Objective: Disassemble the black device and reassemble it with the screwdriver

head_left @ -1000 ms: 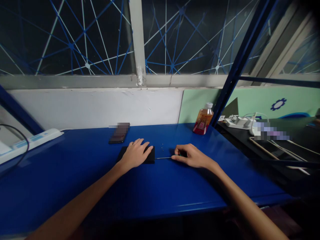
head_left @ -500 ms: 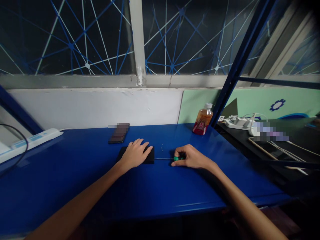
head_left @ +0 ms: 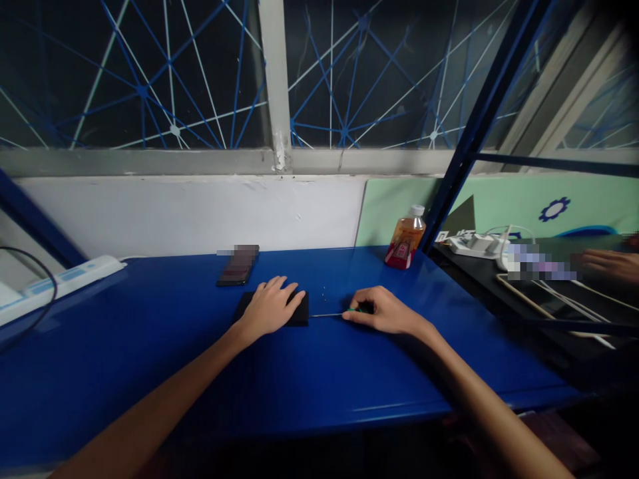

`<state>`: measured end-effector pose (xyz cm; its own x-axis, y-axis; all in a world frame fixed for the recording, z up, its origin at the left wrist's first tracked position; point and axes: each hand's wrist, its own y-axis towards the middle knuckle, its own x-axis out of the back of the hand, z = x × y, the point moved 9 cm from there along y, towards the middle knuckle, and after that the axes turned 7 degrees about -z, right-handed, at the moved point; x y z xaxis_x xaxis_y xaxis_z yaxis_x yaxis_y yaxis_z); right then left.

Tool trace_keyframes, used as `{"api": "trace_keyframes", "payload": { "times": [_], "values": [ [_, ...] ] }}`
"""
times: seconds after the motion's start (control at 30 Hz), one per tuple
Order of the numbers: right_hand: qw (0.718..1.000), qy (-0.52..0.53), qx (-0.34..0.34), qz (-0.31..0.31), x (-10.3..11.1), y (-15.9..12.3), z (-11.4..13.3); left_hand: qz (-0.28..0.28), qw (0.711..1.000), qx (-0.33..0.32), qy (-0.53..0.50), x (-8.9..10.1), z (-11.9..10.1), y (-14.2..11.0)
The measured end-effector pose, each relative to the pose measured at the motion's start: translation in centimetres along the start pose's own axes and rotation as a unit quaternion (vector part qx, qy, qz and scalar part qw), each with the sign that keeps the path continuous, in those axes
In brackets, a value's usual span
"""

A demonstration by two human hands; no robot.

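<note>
A flat black box-like object lies on the blue table. My left hand rests flat across its top, fingers spread. To the right, my right hand pinches the green handle of a screwdriver, its fingers covering most of the handle. The thin metal shaft lies nearly level, and its tip meets the right side of the black object. Whether the tip sits in a screw is too small to tell. Several tiny screw-like bits lie on the table just behind the shaft.
A dark phone lies behind my left hand. Near the back right stands a drink bottle. A white power strip is at the far left. On the black table at right are cables, chargers and another person's hand.
My right fingers have rolled over the screwdriver handle, so less green shows. My left hand has stayed in place. Another person's hand has come into view at the far right.
</note>
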<state>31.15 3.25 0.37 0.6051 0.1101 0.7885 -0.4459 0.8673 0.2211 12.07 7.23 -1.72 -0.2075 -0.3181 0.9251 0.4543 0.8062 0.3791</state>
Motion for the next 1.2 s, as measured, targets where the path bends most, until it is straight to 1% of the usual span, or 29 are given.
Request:
{"api": "trace_keyframes", "payload": {
  "times": [0.13,0.33,0.47,0.7,0.87,1.07,1.2],
  "values": [
    [1.0,0.006,0.002,-0.005,0.08,0.07,-0.23,-0.004,1.0,-0.002,0.003,0.08,-0.01,0.02],
    [0.998,0.049,-0.028,0.016,-0.73,0.01,-0.69,-0.016,1.0,-0.004,-0.004,0.08,0.05,0.0],
    [0.999,0.031,-0.019,0.003,-0.42,-0.03,-0.31,-0.022,1.0,-0.007,0.001,0.04,0.11,-0.05],
    [1.0,-0.004,-0.004,0.002,-0.09,-0.05,-0.18,-0.035,0.999,-0.03,0.008,-0.15,0.12,-0.05],
    [1.0,-0.005,0.004,-0.015,0.05,0.11,-0.3,-0.05,0.998,-0.02,-0.019,0.1,0.25,-0.03],
    [1.0,0.02,-0.017,0.01,-0.65,0.02,-0.54,-0.036,0.999,-0.015,-0.007,0.06,0.2,0.01],
    [1.0,0.026,-0.017,0.002,-0.56,0.02,-0.7,-0.042,0.999,-0.006,-0.022,0.05,0.4,0.04]
  ]
}}
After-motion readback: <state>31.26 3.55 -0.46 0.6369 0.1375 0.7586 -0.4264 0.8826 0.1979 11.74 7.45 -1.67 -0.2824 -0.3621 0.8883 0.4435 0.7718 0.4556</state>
